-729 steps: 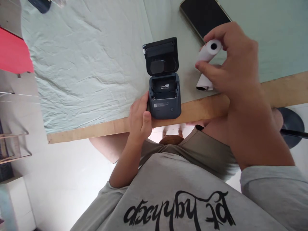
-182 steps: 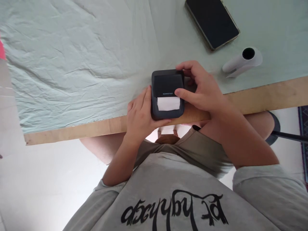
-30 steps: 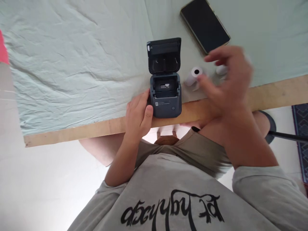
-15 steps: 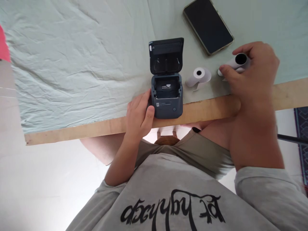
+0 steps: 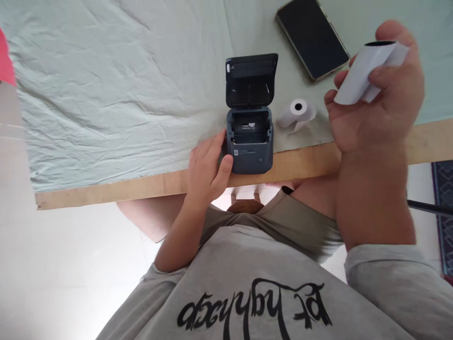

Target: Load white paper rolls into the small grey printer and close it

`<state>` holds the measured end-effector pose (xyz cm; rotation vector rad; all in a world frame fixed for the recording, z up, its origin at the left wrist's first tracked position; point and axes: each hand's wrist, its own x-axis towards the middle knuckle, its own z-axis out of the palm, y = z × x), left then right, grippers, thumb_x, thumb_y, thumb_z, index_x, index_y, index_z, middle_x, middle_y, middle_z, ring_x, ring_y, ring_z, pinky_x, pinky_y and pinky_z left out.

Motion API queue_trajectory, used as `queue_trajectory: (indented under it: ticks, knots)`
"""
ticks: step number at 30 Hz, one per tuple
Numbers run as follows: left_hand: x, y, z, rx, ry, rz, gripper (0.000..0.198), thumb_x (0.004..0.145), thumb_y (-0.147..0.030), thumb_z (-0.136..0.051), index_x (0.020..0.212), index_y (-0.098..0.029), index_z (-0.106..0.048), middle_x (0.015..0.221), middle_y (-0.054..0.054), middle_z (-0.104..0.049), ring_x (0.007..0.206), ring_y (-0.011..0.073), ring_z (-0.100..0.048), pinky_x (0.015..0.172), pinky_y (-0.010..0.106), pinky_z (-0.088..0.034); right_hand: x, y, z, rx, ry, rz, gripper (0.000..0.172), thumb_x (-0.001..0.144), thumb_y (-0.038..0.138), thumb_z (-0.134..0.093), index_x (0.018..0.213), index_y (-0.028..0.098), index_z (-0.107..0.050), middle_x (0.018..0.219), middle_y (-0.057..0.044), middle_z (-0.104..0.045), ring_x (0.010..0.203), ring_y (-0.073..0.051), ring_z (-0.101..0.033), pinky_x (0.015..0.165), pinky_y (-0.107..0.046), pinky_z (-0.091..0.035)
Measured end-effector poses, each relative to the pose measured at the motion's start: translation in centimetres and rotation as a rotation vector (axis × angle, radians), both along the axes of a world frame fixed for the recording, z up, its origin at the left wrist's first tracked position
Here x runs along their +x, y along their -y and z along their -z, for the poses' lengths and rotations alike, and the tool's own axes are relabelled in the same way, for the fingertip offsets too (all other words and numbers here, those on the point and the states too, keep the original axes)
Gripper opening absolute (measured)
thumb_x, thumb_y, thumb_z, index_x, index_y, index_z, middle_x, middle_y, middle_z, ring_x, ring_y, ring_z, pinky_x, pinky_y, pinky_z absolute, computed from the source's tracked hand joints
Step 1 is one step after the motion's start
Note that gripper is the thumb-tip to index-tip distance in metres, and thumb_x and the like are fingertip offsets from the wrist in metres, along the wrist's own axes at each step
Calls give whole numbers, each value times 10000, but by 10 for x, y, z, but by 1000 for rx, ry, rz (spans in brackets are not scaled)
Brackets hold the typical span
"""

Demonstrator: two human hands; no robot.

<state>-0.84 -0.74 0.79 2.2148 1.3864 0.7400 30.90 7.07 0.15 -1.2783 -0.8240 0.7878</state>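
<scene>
A small dark blue-grey thermal printer [image 5: 250, 158] stands at the table's front edge with its lid [image 5: 250, 81] raised, and no roll shows in its bay. My left hand [image 5: 208, 167] holds its left side, thumb at the front corner and fingers along the flank. Above the table on the right, my right hand [image 5: 385, 94] is closed around a white paper roll [image 5: 361, 75] with a wide dark core and a loose end by the thumb. Between the printer and that hand lies a second paper roll [image 5: 292, 114] with a narrower core, its free end partly unrolled.
A dark-screened smartphone [image 5: 313, 38] lies at the back right. Wrinkled pale green cloth [image 5: 123, 94] covers the table, leaving a bare wooden strip [image 5: 106, 188] along the front. Something pink [image 5: 6, 59] shows at the left edge. A stool [image 5: 245, 206] stands between my legs.
My right hand has lifted the wide-core paper roll off the cloth and turned it, palm now facing up. My left hand stays at the printer. The view has shifted slightly.
</scene>
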Motion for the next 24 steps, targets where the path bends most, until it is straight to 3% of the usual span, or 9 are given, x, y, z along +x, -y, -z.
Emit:
queue_trajectory:
  ticks: [2,5,7,9,11,13,17,20,24]
  knots:
    - [0,0,0,3,-4,-5,758,1139,-660,-192,1523,-133,-576,1389,179,-731,1271,301,-691,1050,421,-495,-13,9,-7,131,51,7,468,668,279,-476,1122,277,-592,874,-25,-637,665,-168,-637,500,-306,-444]
    - [0,0,0,4,-14,-10,777,1135,-672,-172,1524,-133,-574,1398,180,-728,1264,305,-693,1049,433,-499,-40,32,-17,461,402,-62,376,942,385,-492,1238,270,-694,1016,-44,-657,757,-159,-631,534,-312,-466]
    - [0,0,0,-2,-17,-4,789,1133,-678,-165,1527,-125,-569,1410,186,-721,1269,310,-690,1059,442,-498,-58,46,-23,508,654,-149,381,1046,443,-496,1362,312,-664,1191,-40,-686,797,-142,-675,604,-318,-526]
    - [0,-1,1,-4,-15,1,794,1129,-686,-159,1528,-133,-566,1419,185,-716,1274,309,-687,1069,443,-496,-74,54,-27,476,845,-267,349,1084,396,-486,1410,336,-593,1262,-34,-719,1008,-191,-740,795,-358,-604]
    - [0,-1,1,-3,-17,-4,787,1127,-692,-157,1524,-150,-567,1410,177,-720,1275,303,-687,1062,432,-499,-86,55,-30,485,953,-346,278,1071,343,-511,1347,343,-544,1231,-28,-734,1124,-221,-727,910,-400,-603]
    - [1,-1,1,-3,-21,-11,775,1127,-692,-156,1520,-167,-569,1403,167,-722,1275,299,-685,1050,422,-502,-93,51,-33,541,984,-358,223,1041,335,-552,1262,342,-517,1155,-28,-731,1109,-235,-715,906,-419,-592]
    - [1,0,0,-15,-9,-6,777,1123,-693,-162,1532,-166,-561,1412,174,-716,1285,311,-680,1063,429,-491,-100,46,-40,287,1045,-430,36,1042,298,-527,1059,324,-545,1120,-46,-749,1107,-255,-703,951,-444,-564]
    - [1,0,-1,-31,-14,-5,779,1121,-694,-159,1546,-173,-553,1428,171,-709,1297,321,-671,1088,450,-482,-102,43,-46,110,1105,-501,72,1037,332,-531,986,316,-578,1123,-61,-764,1084,-275,-697,925,-459,-547]
    - [1,0,-1,-37,-15,-13,789,1113,-711,-153,1551,-192,-555,1424,160,-712,1295,313,-672,1093,443,-481,-101,38,-50,63,1155,-537,119,1019,298,-586,902,308,-575,1087,-37,-778,1032,-261,-697,898,-450,-523]
